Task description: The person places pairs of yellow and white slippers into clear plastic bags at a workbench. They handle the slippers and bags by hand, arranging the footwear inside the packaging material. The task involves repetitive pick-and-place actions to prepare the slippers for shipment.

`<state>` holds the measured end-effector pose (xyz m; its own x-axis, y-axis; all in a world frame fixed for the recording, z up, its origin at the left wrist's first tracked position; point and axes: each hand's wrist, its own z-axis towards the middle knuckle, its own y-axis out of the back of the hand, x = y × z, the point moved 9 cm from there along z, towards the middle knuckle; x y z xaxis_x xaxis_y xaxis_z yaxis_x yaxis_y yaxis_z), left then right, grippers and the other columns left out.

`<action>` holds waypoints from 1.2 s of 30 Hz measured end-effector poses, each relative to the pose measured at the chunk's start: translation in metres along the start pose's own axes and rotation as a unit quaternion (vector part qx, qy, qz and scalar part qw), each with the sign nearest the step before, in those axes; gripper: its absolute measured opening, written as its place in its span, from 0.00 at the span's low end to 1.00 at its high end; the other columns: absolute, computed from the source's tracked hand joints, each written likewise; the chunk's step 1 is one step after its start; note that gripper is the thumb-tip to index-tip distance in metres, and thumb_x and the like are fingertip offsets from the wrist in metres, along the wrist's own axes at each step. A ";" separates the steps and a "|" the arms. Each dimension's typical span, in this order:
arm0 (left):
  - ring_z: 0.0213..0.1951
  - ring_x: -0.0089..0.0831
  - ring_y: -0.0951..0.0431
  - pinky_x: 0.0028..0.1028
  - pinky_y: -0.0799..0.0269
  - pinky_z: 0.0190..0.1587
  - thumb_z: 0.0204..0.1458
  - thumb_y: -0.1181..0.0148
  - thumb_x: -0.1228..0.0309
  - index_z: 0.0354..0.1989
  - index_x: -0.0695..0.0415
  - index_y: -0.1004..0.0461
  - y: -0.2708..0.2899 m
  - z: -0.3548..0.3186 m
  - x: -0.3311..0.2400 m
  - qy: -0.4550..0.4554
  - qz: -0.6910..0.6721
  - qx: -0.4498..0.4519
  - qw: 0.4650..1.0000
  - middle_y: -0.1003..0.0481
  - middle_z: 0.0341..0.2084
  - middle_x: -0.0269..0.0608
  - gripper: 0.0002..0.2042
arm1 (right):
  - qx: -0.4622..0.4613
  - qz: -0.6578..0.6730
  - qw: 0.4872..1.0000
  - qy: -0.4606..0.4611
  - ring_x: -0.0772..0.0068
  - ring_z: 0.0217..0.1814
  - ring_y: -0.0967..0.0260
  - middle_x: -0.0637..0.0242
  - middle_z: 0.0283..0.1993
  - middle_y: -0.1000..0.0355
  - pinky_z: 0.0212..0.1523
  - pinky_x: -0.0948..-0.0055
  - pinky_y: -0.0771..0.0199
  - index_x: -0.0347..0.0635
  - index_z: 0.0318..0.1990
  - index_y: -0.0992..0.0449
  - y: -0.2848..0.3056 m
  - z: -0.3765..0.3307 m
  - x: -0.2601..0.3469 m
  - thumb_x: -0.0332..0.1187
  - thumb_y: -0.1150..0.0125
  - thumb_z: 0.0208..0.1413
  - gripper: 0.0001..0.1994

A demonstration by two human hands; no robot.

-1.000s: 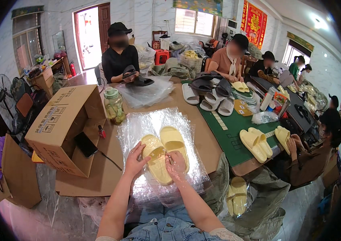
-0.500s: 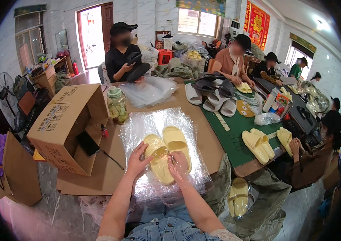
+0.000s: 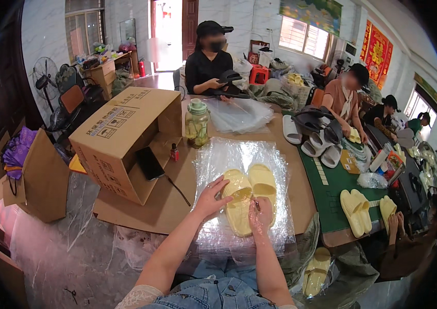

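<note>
A pair of pale yellow slippers lies side by side, toes pointing away, on a stack of clear plastic bags (image 3: 213,159). My left hand (image 3: 210,201) rests against the outer edge of the left slipper (image 3: 238,219), fingers stretched out and thumb apart from them. Between the two slippers, over the inner edge of the left one, my right hand (image 3: 261,213) has its fingers pinched together. What they pinch is hidden. Shiny glints around that hand suggest clear film there. Part of the right slipper (image 3: 262,179) lies behind my right hand.
An open carton (image 3: 126,121) stands left, near a black phone (image 3: 149,164), a small red bottle (image 3: 174,152) and a jar (image 3: 197,123). Grey slippers (image 3: 323,142) and yellow slippers (image 3: 355,212) lie on the green mat (image 3: 326,198). Co-workers sit around the tables.
The whole view has swung left, so the scene sits farther right in the picture. Both my hands stay on the slippers in nearly the same pose.
</note>
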<state>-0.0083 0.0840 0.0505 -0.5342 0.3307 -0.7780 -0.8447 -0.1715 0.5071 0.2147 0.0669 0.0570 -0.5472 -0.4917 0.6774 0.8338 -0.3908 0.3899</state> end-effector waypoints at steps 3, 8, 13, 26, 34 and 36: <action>0.68 0.47 0.36 0.39 0.39 0.69 0.52 0.30 0.58 0.64 0.54 0.29 0.005 -0.001 -0.001 -0.029 0.001 -0.039 0.999 0.36 0.69 0.49 0.31 | -0.004 -0.007 1.000 0.002 0.53 0.41 0.27 0.56 0.39 0.27 0.42 0.61 0.27 0.39 0.39 0.22 -0.001 0.001 -0.001 0.22 0.36 0.51 0.07; 0.65 0.52 0.34 0.44 0.38 0.67 0.53 0.33 0.67 0.58 0.58 0.27 0.060 -0.001 0.015 -0.027 -0.021 -0.238 0.971 0.30 0.61 0.55 0.23 | -0.020 -0.007 1.000 0.017 0.53 0.40 0.27 0.55 0.38 0.27 0.40 0.61 0.26 0.37 0.38 0.22 -0.002 0.003 -0.001 0.22 0.37 0.52 0.06; 0.67 0.56 0.40 0.48 0.43 0.68 0.49 0.31 0.65 0.69 0.57 0.43 0.167 0.002 0.050 0.110 0.282 -0.373 0.877 0.43 0.69 0.61 0.39 | -0.017 -0.018 1.000 0.015 0.53 0.40 0.27 0.55 0.38 0.27 0.40 0.62 0.25 0.37 0.38 0.21 -0.002 0.001 -0.005 0.23 0.37 0.53 0.06; 0.56 0.51 0.32 0.45 0.32 0.58 0.38 0.24 0.55 0.73 0.56 0.50 0.243 0.027 0.153 0.401 0.449 -0.321 0.731 0.33 0.56 0.57 0.54 | -0.020 -0.028 0.999 0.011 0.55 0.40 0.26 0.57 0.39 0.26 0.41 0.61 0.25 0.40 0.39 0.21 0.002 0.001 0.003 0.24 0.35 0.52 0.07; 0.56 0.47 0.32 0.42 0.32 0.58 0.36 0.24 0.53 0.73 0.56 0.49 0.249 0.030 0.154 0.421 0.447 -0.323 0.720 0.33 0.56 0.55 0.54 | -0.015 -0.035 0.999 0.003 0.56 0.41 0.26 0.58 0.39 0.25 0.41 0.62 0.25 0.41 0.39 0.20 0.001 0.003 0.005 0.24 0.35 0.51 0.07; 0.61 0.50 0.35 0.45 0.34 0.62 0.39 0.24 0.54 0.74 0.56 0.51 0.245 0.033 0.150 0.430 0.418 -0.299 0.742 0.35 0.61 0.57 0.54 | -0.015 -0.038 0.999 0.001 0.56 0.41 0.26 0.58 0.39 0.26 0.42 0.62 0.25 0.40 0.39 0.20 0.003 0.003 0.002 0.24 0.35 0.52 0.07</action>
<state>-0.2938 0.1223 0.0707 -0.4874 -0.7939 -0.3635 0.0670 -0.4491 0.8910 0.2160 0.0671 0.0610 -0.6093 -0.4603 0.6457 0.7871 -0.4501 0.4218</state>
